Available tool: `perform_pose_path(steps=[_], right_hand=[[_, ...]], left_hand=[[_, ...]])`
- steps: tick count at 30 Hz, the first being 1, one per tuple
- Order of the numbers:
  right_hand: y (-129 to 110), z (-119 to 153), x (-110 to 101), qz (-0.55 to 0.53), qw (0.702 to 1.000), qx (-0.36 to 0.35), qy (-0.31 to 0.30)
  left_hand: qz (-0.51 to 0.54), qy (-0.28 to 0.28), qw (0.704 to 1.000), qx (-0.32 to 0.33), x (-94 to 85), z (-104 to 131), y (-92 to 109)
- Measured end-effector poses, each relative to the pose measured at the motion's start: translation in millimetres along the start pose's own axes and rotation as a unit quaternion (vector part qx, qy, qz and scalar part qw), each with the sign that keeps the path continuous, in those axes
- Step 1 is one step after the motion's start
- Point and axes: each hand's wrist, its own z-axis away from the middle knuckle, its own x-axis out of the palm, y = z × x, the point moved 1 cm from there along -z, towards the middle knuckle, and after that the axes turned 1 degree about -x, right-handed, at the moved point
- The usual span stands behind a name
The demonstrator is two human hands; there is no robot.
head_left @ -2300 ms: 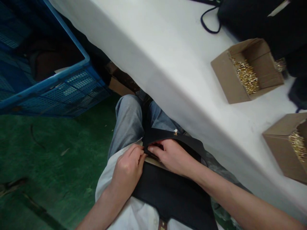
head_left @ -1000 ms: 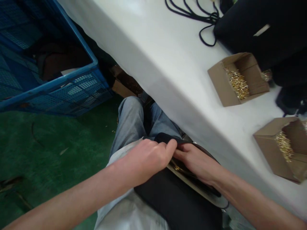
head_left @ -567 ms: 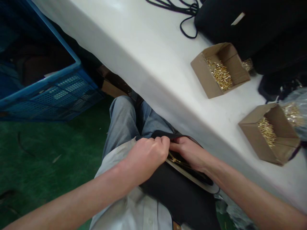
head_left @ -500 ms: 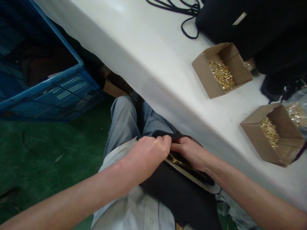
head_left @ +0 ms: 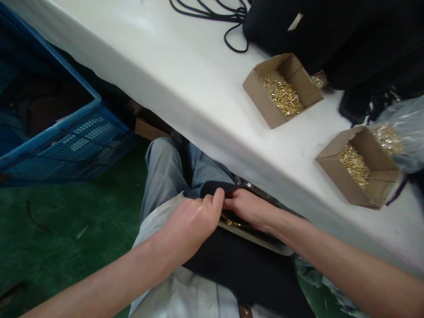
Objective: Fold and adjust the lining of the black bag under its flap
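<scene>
Low in the middle of the frame, left hand (head_left: 190,223) and right hand (head_left: 247,208) meet, fingers pinching the flat black fabric piece (head_left: 241,265) at its upper edge, lying lengthwise on the lap.

Light falls from above onto the white cloth-covered worktop (head_left: 185,75), which reads bright and slightly washed out along its upper edge, with no hard glare. Below the worktop's near edge the scene dims: the lap lies in soft shadow, and the black fabric piece (head_left: 238,269) there loses nearly all surface detail. The blue plastic mesh crate (head_left: 66,137), left of the worktop, has a murky interior. The whole frame is mildly soft, with slight smearing on the forearms, and it sits tilted, lines bowing toward the corners.
</scene>
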Motion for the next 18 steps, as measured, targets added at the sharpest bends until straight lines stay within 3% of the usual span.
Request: perform_pose_path(steps=[7,13,18], right_hand=[[-7,3,5,0.063,0.997,0.033,0.014],[-11,2,11,0.14,0.99,0.005,0.004],[8,-7,13,0.19,0.979,-0.064,-0.022]], left_hand=[[-0.038,0.136,0.983,0.12,5.5,24,-8],[-0.054,0.198,0.974,0.094,10.4,34,-11],[-0.031,0.223,0.97,0.096,16.9,40,-5]])
